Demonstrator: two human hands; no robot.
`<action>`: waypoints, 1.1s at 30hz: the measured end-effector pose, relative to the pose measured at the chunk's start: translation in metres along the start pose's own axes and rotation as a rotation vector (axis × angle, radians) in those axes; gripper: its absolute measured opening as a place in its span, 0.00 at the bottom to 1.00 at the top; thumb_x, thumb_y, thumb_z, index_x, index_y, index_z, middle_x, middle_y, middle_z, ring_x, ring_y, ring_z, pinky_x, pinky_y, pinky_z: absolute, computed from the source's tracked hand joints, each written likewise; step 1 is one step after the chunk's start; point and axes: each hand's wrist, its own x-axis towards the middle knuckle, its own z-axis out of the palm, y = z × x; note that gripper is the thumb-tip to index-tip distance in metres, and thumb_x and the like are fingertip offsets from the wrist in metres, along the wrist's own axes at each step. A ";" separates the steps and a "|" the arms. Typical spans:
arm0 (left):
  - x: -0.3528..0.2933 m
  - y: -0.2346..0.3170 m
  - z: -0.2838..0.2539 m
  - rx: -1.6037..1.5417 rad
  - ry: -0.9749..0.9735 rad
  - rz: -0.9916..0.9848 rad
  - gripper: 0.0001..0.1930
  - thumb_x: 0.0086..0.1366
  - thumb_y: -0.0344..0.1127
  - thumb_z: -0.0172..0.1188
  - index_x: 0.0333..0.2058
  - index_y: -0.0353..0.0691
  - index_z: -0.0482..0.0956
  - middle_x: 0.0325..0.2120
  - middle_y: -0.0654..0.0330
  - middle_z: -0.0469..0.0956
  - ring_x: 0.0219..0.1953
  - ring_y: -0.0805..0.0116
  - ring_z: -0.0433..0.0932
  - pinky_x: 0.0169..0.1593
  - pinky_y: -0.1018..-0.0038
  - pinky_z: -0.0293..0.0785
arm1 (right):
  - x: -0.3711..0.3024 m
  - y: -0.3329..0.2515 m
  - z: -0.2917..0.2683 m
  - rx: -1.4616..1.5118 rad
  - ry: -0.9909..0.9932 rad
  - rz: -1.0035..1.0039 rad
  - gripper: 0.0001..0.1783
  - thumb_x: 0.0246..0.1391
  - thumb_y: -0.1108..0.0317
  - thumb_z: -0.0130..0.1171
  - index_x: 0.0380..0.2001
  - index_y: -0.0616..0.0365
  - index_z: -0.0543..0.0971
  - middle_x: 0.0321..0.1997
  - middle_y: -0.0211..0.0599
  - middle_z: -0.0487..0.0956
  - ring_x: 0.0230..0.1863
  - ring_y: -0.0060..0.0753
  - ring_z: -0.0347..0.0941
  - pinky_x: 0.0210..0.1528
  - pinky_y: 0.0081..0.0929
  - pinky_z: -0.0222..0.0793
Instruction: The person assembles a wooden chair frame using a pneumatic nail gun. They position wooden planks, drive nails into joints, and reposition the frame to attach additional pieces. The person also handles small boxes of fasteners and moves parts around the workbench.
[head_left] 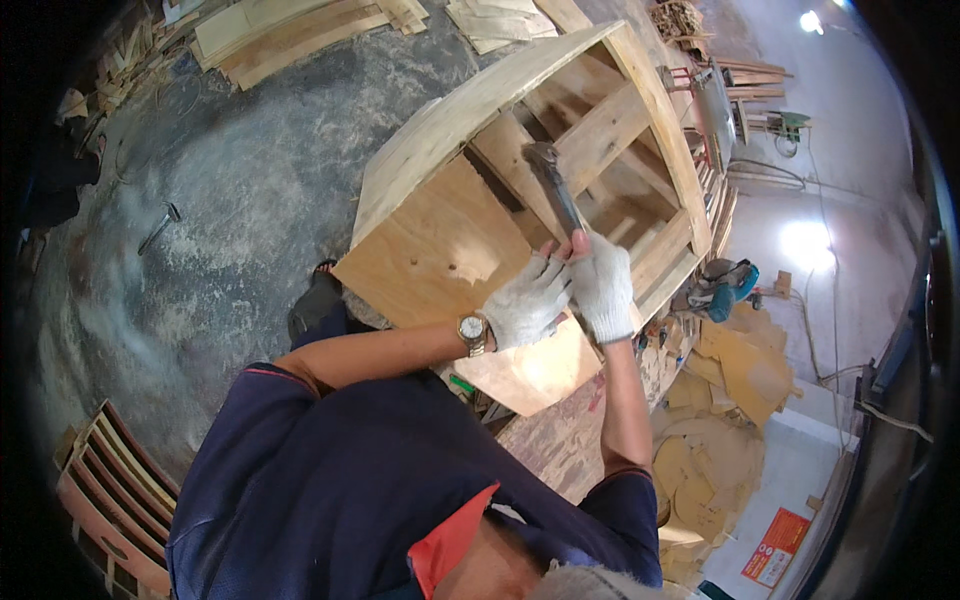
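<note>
In my right hand (603, 287), which wears a white knit glove with bare fingertips, is a hammer (563, 195); its dark head points away from me over the wooden frame. My left hand (527, 300), gloved the same way and with a watch at its wrist, is right beside it. The left fingers are bent and close together, their tips near the hammer's handle; what they hold, if anything, is hidden. Below both hands is a large wooden cabinet-like frame (672, 130) with crosspieces inside. A plywood panel (430, 250) covers its near left part.
Another hammer (158, 228) lies on the concrete floor at left. Plywood sheets (290, 40) lie at the far side. A slatted wooden piece (120, 490) stands at lower left. To the right are a teal power tool (733, 290), thin board offcuts (745, 365) and cables along the wall.
</note>
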 end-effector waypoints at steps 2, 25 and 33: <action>0.001 0.002 -0.003 0.028 -0.082 -0.024 0.38 0.62 0.48 0.64 0.64 0.26 0.68 0.66 0.33 0.63 0.71 0.31 0.58 0.75 0.42 0.53 | -0.001 0.004 0.000 0.149 0.086 -0.033 0.20 0.72 0.55 0.52 0.33 0.59 0.82 0.19 0.52 0.76 0.23 0.58 0.77 0.28 0.42 0.71; 0.009 0.002 0.000 0.249 0.026 0.050 0.27 0.61 0.54 0.65 0.45 0.34 0.77 0.73 0.39 0.56 0.76 0.40 0.52 0.73 0.44 0.52 | -0.334 0.323 0.154 0.556 1.068 1.271 0.15 0.62 0.62 0.55 0.34 0.65 0.81 0.22 0.34 0.76 0.24 0.33 0.69 0.31 0.40 0.69; 0.012 0.007 -0.004 0.394 -0.057 0.028 0.25 0.60 0.56 0.69 0.38 0.38 0.77 0.74 0.42 0.57 0.75 0.40 0.56 0.72 0.43 0.52 | -0.415 0.341 0.157 -0.067 1.003 0.987 0.23 0.59 0.63 0.59 0.54 0.65 0.77 0.49 0.54 0.83 0.49 0.45 0.81 0.48 0.38 0.75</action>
